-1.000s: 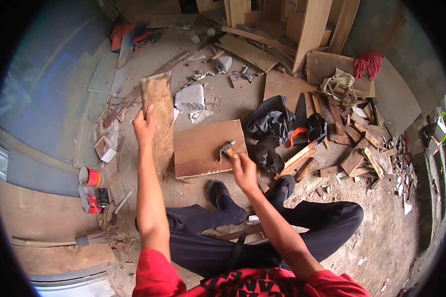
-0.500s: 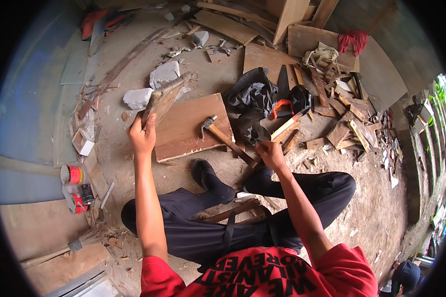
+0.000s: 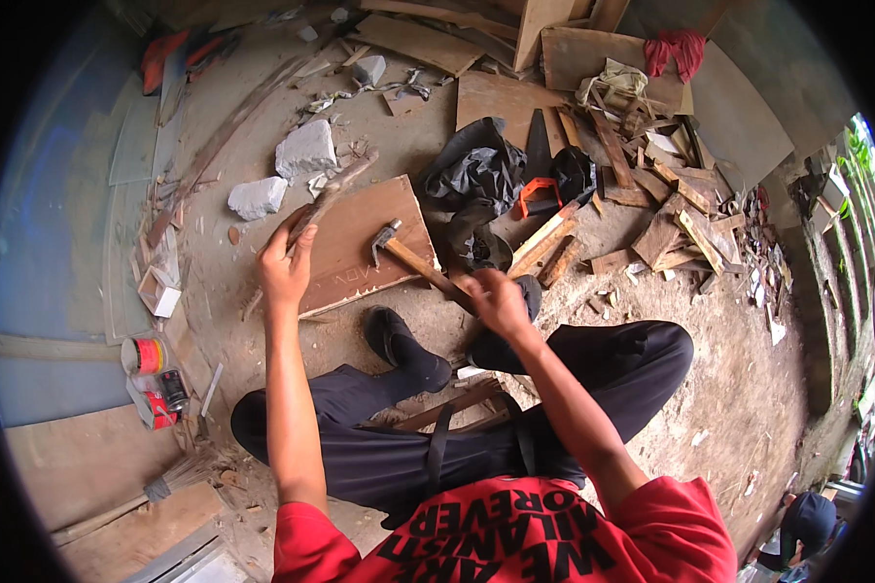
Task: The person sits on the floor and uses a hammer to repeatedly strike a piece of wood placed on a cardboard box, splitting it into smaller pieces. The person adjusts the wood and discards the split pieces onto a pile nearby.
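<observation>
My left hand (image 3: 285,264) is closed round a rough, weathered piece of wood (image 3: 332,194), held up at a slant with its narrow edge showing. Beneath it a reddish-brown wooden board (image 3: 360,262) with a chipped near edge rests in front of my feet. A claw hammer (image 3: 413,260) lies across that board, its wooden handle sloping toward me. My right hand (image 3: 499,306) is closed and slightly blurred, close by the end of the hammer's handle. Something thin and dark seems to stick out of its fingers, but I cannot make out what it is.
Black plastic bags (image 3: 476,173) and an orange-handled saw (image 3: 539,194) lie beyond the board. Scrap wood (image 3: 666,228) is heaped at right. White rubble chunks (image 3: 304,149) sit at far left, paint cans (image 3: 146,357) at near left. A capped person (image 3: 805,525) is at lower right.
The wood in my left hand has turned from showing its broad face to nearly edge-on. My right hand has moved left and nearer the hammer's handle. The whole view has shifted slightly.
</observation>
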A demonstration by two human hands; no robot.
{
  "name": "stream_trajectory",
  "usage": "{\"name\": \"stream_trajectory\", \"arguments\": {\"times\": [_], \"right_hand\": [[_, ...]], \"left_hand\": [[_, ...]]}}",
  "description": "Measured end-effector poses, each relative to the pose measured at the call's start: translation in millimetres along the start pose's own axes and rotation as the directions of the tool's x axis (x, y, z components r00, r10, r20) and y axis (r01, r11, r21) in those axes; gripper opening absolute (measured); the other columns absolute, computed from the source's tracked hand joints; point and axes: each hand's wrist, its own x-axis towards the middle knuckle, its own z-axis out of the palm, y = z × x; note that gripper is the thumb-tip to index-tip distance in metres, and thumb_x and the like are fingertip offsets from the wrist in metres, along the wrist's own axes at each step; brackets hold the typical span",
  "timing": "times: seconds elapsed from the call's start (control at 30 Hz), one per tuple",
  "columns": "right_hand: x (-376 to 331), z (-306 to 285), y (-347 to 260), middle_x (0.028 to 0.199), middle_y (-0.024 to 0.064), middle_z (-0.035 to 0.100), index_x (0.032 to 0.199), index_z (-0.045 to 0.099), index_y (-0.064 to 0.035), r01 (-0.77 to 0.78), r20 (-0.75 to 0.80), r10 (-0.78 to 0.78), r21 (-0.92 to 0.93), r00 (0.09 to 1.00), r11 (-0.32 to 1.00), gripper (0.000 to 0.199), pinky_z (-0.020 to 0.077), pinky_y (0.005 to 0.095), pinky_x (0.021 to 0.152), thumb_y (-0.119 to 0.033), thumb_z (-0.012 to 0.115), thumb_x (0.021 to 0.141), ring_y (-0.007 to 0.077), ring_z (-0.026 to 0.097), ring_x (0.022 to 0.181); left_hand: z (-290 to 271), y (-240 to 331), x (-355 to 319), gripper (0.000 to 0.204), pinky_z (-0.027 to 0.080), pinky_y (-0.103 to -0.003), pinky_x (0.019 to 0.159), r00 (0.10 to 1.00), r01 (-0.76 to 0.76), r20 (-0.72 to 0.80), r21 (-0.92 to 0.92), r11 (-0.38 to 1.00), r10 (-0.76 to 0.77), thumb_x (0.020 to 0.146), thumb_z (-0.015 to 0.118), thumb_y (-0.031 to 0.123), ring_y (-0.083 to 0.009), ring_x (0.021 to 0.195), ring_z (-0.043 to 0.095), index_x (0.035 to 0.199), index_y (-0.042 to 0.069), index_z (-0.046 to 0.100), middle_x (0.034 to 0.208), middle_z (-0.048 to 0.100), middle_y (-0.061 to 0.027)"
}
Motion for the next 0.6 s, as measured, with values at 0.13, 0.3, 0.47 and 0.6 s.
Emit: {"name": "stream_trajectory", "arguments": {"times": [0.13,0.3,0.47,0.6], "right_hand": [[-19,45,-16,0.108,0.0274,0.061,0.131,0.050,0.0020,0.186,0.211,-0.103,-0.424,0.972,0.886,0.072,0.0507,0.0496,0.092,-0.047,0.076,0.086,0.0391,0.063,0.107],[-9,42,-4,0.078,0.0239,0.068,0.104,0.053,-0.0011,-0.002,0.235,0.131,-0.480,0.963,0.877,0.039,0.0549,0.0541,0.069,-0.037,0.067,0.093,0.0454,0.068,0.075],[-59,-44,-32,0.072,0.0170,0.065,0.088,0.061,0.0022,-0.150,0.471,0.202,-0.145,0.859,0.978,0.048,0.0495,0.0448,0.062,-0.045,0.066,0.095,0.0338,0.066,0.065],[-104,-115,-38,0.066,0.0018,0.053,0.085,0.059,-0.0017,-0.495,0.621,0.410,-0.041,0.668,0.868,0.048,0.0435,0.0327,0.056,-0.047,0.063,0.099,0.0101,0.050,0.063]], "left_hand": [[22,2,-4,0.038,0.057,-0.035,0.082,0.997,0.004,0.082,0.005,1.000,-0.004,0.095,0.071,0.028,-0.0253,0.097,0.074,0.125,0.004,0.069,0.108,0.075,-0.0175],[49,18,0,0.039,0.057,-0.037,0.092,0.984,-0.082,0.166,0.076,0.994,0.068,0.093,0.073,0.027,-0.0305,0.109,0.071,0.124,0.004,0.070,0.120,0.071,-0.0178],[67,8,-18,0.043,0.054,-0.042,0.093,0.948,-0.264,0.233,0.206,0.942,0.214,0.084,0.080,0.033,-0.0304,0.108,0.070,0.115,0.003,0.074,0.120,0.072,-0.0159],[95,-2,-44,0.048,0.051,-0.041,0.099,0.923,-0.325,0.288,0.238,0.915,0.253,0.078,0.085,0.025,-0.0302,0.117,0.065,0.120,0.006,0.072,0.127,0.068,-0.0132]]}}
